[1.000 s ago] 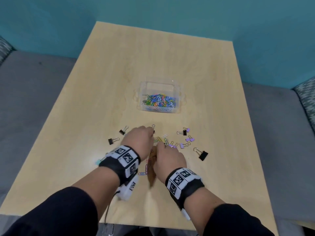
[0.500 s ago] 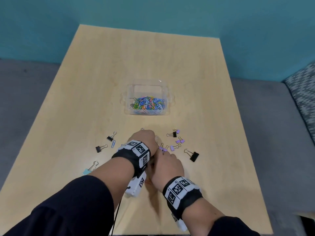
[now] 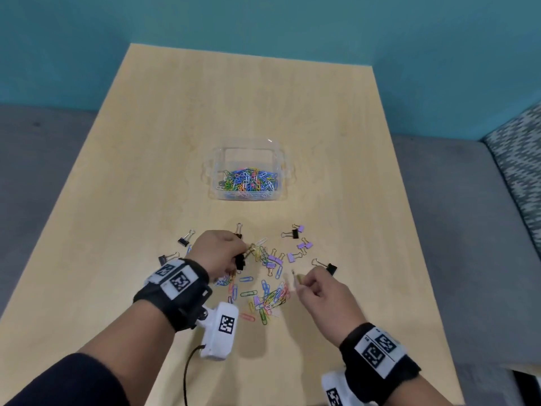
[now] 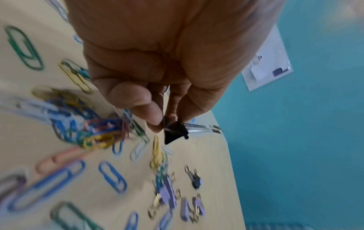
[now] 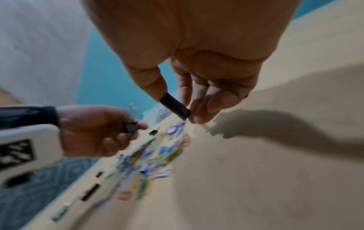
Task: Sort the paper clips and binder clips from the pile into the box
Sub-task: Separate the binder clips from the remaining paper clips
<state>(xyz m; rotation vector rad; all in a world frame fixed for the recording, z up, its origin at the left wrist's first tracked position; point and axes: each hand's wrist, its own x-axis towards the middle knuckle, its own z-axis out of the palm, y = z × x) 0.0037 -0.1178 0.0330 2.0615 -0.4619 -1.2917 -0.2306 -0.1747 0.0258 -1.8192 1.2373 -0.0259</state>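
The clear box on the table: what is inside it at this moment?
The clear box holds a heap of coloured paper clips in its near part. No binder clip shows there; the bottom under the heap is covered.

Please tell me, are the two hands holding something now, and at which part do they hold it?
The left hand pinches a black binder clip by its body. The right hand pinches a small dark object at its ends; what it is cannot be told.

We cannot make out what the right hand (image 3: 320, 291) pinches in the head view; it is too small. The right wrist view blurs the paper clips (image 5: 149, 163) on the worktop (image 5: 256, 171) into coloured smears.
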